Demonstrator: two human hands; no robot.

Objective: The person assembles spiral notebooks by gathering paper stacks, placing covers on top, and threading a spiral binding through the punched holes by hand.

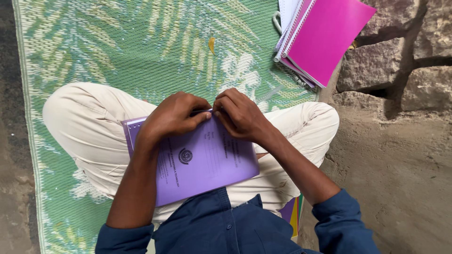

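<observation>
A purple spiral notebook (pixel 202 162) rests on my crossed legs in cream trousers. My left hand (pixel 172 117) lies over its far left part, fingers curled at the top edge. My right hand (pixel 240 115) meets it at the same edge, thumb and fingers pinching something small and dark that I cannot make out. Both hands touch the notebook's far edge and each other.
A stack of spiral notebooks with a pink cover (pixel 320 37) lies at the far right on the green leaf-patterned mat (pixel 117 47). Rough stone blocks (pixel 400 61) and bare ground lie to the right. Coloured sheets (pixel 293 214) stick out under my right knee.
</observation>
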